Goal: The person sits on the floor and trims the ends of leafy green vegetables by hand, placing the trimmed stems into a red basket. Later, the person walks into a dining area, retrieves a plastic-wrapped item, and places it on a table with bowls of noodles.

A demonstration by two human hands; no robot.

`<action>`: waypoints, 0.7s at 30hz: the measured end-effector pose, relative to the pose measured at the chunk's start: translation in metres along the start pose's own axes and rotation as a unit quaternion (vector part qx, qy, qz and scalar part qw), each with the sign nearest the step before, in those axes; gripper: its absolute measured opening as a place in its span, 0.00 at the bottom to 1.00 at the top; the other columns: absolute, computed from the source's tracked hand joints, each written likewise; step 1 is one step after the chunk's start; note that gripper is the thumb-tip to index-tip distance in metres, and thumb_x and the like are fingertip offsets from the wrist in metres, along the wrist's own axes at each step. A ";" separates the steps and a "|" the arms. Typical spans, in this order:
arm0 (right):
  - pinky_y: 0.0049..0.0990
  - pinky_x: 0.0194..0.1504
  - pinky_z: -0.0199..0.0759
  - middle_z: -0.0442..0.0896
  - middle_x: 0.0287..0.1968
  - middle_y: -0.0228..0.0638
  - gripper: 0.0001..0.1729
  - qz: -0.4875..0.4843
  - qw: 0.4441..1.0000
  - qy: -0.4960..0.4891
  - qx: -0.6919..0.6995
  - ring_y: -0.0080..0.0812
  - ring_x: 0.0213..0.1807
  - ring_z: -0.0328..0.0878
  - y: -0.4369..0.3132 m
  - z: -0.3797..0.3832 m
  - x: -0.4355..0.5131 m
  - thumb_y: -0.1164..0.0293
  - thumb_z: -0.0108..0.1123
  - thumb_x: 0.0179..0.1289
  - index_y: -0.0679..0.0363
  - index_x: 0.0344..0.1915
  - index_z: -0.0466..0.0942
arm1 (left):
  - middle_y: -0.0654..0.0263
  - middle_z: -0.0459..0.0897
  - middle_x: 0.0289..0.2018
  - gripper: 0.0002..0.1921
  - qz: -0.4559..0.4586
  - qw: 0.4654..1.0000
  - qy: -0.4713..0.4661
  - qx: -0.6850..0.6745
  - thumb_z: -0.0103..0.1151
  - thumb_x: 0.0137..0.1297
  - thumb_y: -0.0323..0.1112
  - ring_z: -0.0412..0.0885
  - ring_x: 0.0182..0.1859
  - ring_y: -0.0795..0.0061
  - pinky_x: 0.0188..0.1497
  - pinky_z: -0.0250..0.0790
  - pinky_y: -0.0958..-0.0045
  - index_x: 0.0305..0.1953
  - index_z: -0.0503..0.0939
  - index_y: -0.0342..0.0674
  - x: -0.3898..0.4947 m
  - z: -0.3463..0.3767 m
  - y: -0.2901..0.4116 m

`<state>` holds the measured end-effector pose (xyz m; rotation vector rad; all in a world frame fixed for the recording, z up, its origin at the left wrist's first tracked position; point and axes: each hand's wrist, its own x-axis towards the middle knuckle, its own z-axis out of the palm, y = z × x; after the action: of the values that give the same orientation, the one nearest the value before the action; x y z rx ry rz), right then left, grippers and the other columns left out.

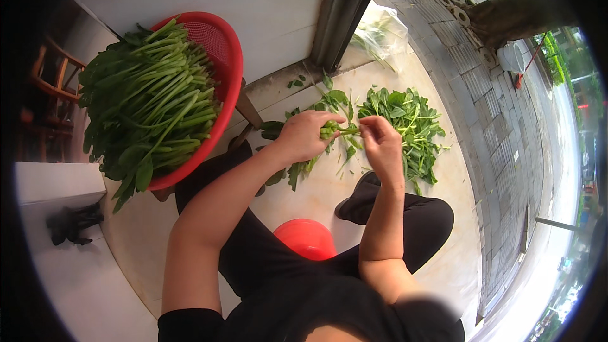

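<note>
A bunch of leafy green stems (pixel 328 129) is gripped in my left hand (pixel 306 135), its cut ends facing right. My right hand (pixel 382 145) pinches the end of a stem that sticks out of this bunch. Below my hands, loose leaves and stem scraps (pixel 349 152) are strewn over the pale tiled floor (pixel 304 204). Just beyond my right hand lies a heap of leafy greens (pixel 418 128). To my left, a red plastic colander (pixel 232 71) holds a thick pile of long-stemmed greens (pixel 161 90), with leaves hanging over its near left side.
A red plastic basin (pixel 306 237) sits between my legs. A clear plastic bag (pixel 382 31) with greens lies by the dark door frame (pixel 349 9). Wooden chairs (pixel 57 71) stand far left. On the right are paving (pixel 475 71), a tree trunk (pixel 517 9) and a white bucket (pixel 511 57).
</note>
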<state>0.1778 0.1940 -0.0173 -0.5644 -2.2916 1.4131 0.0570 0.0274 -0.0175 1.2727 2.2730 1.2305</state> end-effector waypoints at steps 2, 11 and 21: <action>0.21 0.33 0.71 0.83 0.29 0.36 0.04 -0.003 0.998 -0.008 0.061 0.20 0.28 0.77 -0.014 0.017 -0.003 0.80 0.62 0.65 0.67 0.40 0.80 | 0.54 0.86 0.40 0.12 -0.024 1.000 -0.007 -0.015 0.65 0.62 0.37 0.83 0.44 0.52 0.45 0.74 0.60 0.46 0.83 0.42 0.002 0.001 0.003; 0.23 0.33 0.71 0.81 0.30 0.38 0.05 -0.227 0.971 0.056 -0.051 0.29 0.29 0.78 -0.026 0.052 -0.002 0.85 0.60 0.62 0.66 0.37 0.79 | 0.56 0.86 0.30 0.12 -0.203 0.976 0.049 -0.057 0.63 0.62 0.38 0.85 0.31 0.62 0.37 0.76 0.64 0.42 0.82 0.38 0.009 0.003 -0.010; 0.48 0.51 0.71 0.81 0.38 0.50 0.10 0.143 0.923 0.270 -0.233 0.53 0.44 0.77 0.248 0.041 0.008 0.71 0.58 0.63 0.65 0.39 0.81 | 0.67 0.84 0.32 0.08 -0.177 0.927 0.188 -0.271 0.60 0.67 0.25 0.80 0.34 0.83 0.40 0.73 0.78 0.45 0.80 0.32 0.011 -0.055 -0.014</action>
<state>0.1827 0.2703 -0.2570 -1.2958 -2.1197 0.6654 0.0109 0.0028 0.0068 0.4348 2.0283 1.8900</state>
